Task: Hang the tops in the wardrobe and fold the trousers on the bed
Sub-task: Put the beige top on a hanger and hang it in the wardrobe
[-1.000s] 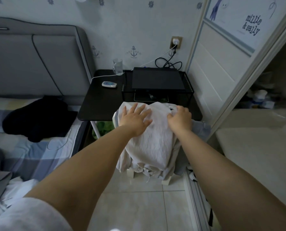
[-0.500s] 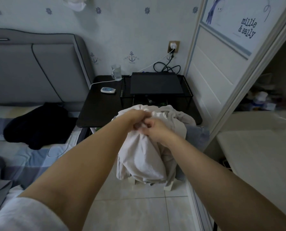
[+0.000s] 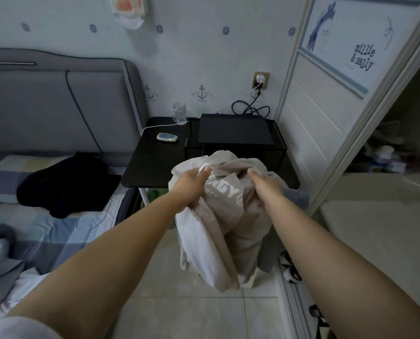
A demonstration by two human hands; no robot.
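**Head view: one beige top held up by two hands**

Head camera shows the left hand (image 3: pixel 191 178) and the right hand (image 3: pixel 265 183) both gripping the bunched upper edge of one beige top (image 3: pixel 224 216), with fingers curled into the cloth. The top hangs down from the grips toward 6 o'clock, so its long axis is vertical, above the tiled floor (image 3: pixel 191 314). It has white printed letters on it. The open wardrobe (image 3: pixel 387 152) lies at 3 o'clock, so the right hand is nearer to it. The bed (image 3: pixel 57 231) lies at 9 o'clock and carries one black garment (image 3: pixel 67 184). One black side table (image 3: pixel 155 162) stands at 12 o'clock behind the top.
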